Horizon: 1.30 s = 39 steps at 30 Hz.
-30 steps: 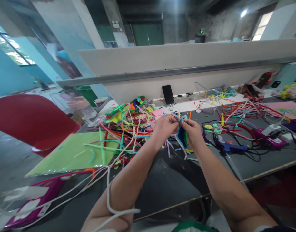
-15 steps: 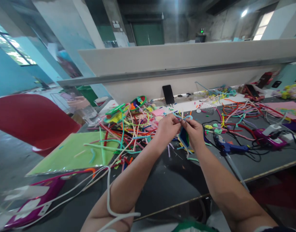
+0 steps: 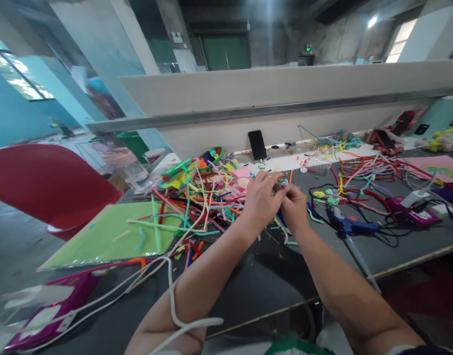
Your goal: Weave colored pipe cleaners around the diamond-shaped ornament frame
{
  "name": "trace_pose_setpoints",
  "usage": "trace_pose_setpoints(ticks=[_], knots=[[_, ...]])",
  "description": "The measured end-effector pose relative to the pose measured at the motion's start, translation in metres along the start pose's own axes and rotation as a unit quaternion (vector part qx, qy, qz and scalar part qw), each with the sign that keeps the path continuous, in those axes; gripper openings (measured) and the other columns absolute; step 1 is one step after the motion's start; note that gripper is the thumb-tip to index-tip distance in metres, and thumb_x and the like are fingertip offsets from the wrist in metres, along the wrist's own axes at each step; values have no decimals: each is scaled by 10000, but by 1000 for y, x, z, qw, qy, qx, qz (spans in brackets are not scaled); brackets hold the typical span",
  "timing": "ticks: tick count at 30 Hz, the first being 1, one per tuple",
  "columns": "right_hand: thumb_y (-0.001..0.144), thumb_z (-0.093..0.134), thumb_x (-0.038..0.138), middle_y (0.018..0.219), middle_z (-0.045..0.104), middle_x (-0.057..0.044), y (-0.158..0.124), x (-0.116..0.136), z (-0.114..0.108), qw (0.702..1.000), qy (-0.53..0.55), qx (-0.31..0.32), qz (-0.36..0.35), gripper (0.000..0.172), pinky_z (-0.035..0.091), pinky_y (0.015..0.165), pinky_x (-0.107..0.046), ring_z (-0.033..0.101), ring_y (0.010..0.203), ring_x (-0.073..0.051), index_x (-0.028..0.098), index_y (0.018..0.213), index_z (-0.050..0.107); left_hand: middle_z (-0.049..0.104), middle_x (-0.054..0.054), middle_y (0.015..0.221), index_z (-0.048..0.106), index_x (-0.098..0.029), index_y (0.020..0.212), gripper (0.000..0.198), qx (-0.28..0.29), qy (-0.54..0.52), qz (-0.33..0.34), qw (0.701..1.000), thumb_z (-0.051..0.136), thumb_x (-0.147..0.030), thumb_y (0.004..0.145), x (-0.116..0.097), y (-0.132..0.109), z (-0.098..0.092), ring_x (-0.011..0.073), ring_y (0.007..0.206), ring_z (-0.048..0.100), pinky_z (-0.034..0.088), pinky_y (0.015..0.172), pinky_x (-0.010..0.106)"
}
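Blue piece [image 3: 281, 217], right in the thick of it, nearer the person than the phone [image 3: 257, 144] and a touch to its right, with only a sliver showing beneath the fingers. The right hand [image 3: 295, 204] has thumb and forefinger pinched together on it, it seems. The left hand [image 3: 261, 195] arches over the top, fingers bent, thumb close up against the right fingertips; whether it truly grips, I can't tell. A light-blue strand [image 3: 284, 182] peeks out between the two.

Here's the danger: fingers this crowded could let the strand slip or bend it out of line, should one pinch loosen. And look at the white cord [image 3: 170, 291], far nearer the person than the phone and to its left, looping across the left forearm; a sharp pull of that arm could snag it. Leftward and nearer than the phone lies the tangle of fuzzy stems [image 3: 207, 207], close enough for a loose end to catch a knuckle. Off to the phone's right and nearer, the glue gun [image 3: 354, 226] lies on the table [image 3: 259, 281] among black cables; a stray elbow might drag one. Is it hot? No telling.

Hard to make out: the piece's shape, its far side and the exact contact, all behind the hands. Both arms run out of view at the bottom.
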State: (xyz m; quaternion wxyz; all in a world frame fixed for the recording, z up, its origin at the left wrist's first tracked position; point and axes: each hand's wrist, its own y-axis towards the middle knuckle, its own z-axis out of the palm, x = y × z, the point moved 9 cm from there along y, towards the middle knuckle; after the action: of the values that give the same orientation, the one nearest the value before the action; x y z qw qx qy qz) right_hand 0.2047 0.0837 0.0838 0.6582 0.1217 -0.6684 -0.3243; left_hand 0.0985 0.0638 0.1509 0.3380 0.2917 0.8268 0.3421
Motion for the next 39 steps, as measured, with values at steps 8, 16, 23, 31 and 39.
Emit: trace_pose_setpoints(ticks=[8,16,23,31,39], knots=[[817,597,304,760,657,-23,2,9,-4,998,-53,-15,-17,156,436,715,-301,575,729,-160,191,783,698,598,18,781,587,-169,766,63,-47,-26,-47,997,573,-178,827,19,5,-8,145,791,546,434,748,274],[848,572,288,789,670,-31,2,18,-4,992,-102,-9,-70,166,448,723,-295,589,738,-157,186,826,703,629,16,779,652,-171,750,48,11,-39,-112,993,625,-202,775,43,11,-5,138,714,545,419,676,262],[838,582,313,754,655,-28,1,13,-1,994,-95,-3,-62,170,468,710,-307,601,722,-169,196,803,701,640,67,958,693,-193,809,98,15,90,95,991,599,-221,815,7,14,-22,208,958,534,412,863,364],[854,549,241,765,652,-38,-13,38,31,968,-136,140,-160,133,470,741,-292,599,748,-160,204,800,664,609,75,1125,694,-191,803,134,98,165,164,968,563,-162,807,-17,12,-42,264,1137,452,309,989,455],[814,642,326,759,647,-7,-3,40,-3,996,50,65,-46,122,464,691,-288,589,714,-151,218,796,696,560,67,1204,603,-236,1075,271,-53,97,72,991,634,-248,807,-52,12,-92,251,1144,485,382,989,457]])
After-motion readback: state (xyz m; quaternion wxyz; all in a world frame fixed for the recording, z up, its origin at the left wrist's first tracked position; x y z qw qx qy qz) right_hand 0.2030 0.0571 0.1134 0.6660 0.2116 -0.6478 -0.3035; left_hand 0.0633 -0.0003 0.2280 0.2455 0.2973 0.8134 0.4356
